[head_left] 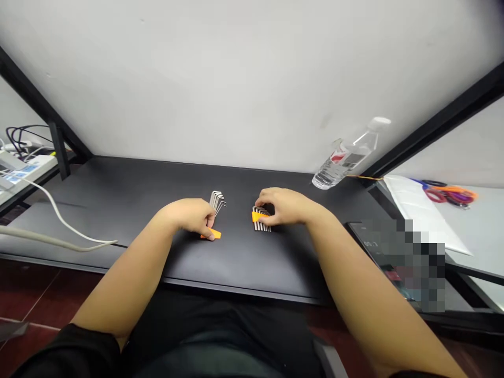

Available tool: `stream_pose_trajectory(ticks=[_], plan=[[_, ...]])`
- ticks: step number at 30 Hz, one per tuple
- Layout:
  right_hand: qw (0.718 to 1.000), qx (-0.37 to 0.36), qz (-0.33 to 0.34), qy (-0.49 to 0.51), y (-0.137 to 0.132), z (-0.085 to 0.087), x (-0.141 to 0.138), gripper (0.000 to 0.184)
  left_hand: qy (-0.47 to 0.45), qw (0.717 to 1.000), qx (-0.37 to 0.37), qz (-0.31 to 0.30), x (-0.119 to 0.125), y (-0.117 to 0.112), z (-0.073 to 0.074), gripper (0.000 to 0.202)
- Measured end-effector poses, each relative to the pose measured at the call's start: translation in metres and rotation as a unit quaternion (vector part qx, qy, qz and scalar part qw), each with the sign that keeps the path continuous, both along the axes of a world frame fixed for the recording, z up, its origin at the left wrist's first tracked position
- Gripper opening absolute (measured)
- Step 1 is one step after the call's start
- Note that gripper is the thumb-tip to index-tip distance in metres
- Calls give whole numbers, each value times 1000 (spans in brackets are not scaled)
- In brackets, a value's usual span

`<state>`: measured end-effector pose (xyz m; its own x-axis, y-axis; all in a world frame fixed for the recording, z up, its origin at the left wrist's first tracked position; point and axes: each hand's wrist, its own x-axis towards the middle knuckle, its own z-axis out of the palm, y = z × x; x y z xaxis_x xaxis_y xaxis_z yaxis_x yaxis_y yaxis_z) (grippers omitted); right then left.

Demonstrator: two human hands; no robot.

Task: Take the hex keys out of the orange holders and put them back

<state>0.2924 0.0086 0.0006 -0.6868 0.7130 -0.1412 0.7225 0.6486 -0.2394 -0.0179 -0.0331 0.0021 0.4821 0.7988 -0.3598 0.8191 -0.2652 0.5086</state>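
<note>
Person seated at a black desk (118, 184) is working bare-handed over 2 sets of steel hex keys, each set bunched in an orange plastic holder. L hand (191, 216) is curving down over the L key set (217, 202), its fingers (208, 223) closing in on the L holder (210, 235) while long key ends are fanning out past the knuckles. R hand (285, 206) is arching over the R key set (262, 223), its fingertips (262, 200) coming down on the keys and the R holder (258, 216). Fingers on both hands are nearly closed, though how firm either hold is can't be told from this view. Both sets are lying approx. mid-desk, near each other, w/ a bare strip of desk btwn them. Keys likely handle as stiff, slick and fairly heavy for their size; the light holder looks like the best place to grip. Keys per set are too bunched to count exactly, approx. 7 or 8 showing on the R set. Also in frame: 1 clear water bottle (344, 157) at the desk's far R, 1 power strip (19, 168) at far L, 1 white cable (59, 218) crossing the desk's L end, 1 white sheet (417, 210) off R.
</note>
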Motion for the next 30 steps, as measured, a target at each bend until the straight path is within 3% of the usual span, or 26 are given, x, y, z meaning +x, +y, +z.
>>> stream_pose_trajectory(ticks=[3,5,7,9,13,16,20,24,27,30], plan=[[1000,-7,1,1,6,9,7,44,2,1000,-1,19,-4,4,-1,24],[999,27,-35,15,3,14,-5,42,14,999,1,35,-10,7,0,20],[988,64,-142,25,-7,15,-34,47,17,999,-4,36,-18,12,3,16],[969,38,-243,15,-22,11,-74,68,-3,999,9,46,-28,17,7,13],[965,-12,-257,-51,-43,-1,-146,84,-52,982,98,151,-46,27,12,18],[959,-22,-269,-83,-41,-4,-169,87,-46,981,103,159,-53,30,10,18],[949,-4,-292,-118,-33,-3,-176,78,-51,982,104,149,-54,30,9,17],[952,20,-277,-131,-29,-1,-174,49,-75,978,118,158,-56,30,8,16],[959,20,-253,-122,-24,2,-161,31,-93,972,137,165,-57,33,5,15],[971,2,-214,-103,-17,7,-136,25,-118,960,181,180,-52,38,-2,16]])
